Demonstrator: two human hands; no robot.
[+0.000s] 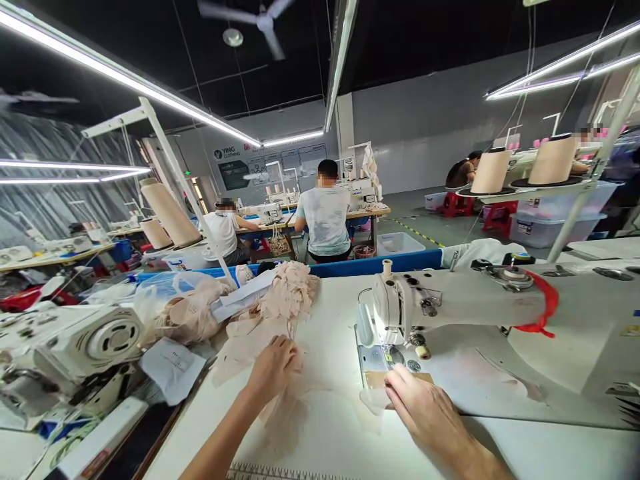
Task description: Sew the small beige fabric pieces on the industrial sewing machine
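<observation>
A white sewing machine (440,300) stands on the right of the worktable, its lamp lighting the needle area. My left hand (274,367) is closed with fingertips pinched on a thin beige fabric piece (283,417), which trails down over the tabletop. Just beyond it lie more beige fabric pieces (245,343) and a ruffled heap of cut fabric (290,290). In front of the needle plate (373,353), my right hand (425,403) has its fingers pressed together on the edge of a pale sheer piece (373,401); their tips partly hide it.
A ruler (280,472) runs along the table's front edge. Left are another machine (95,337), a paper label (173,367) and a plastic bag (185,303). Thread cones (493,170) stand at right. A seated person (325,213) works ahead, with others farther off.
</observation>
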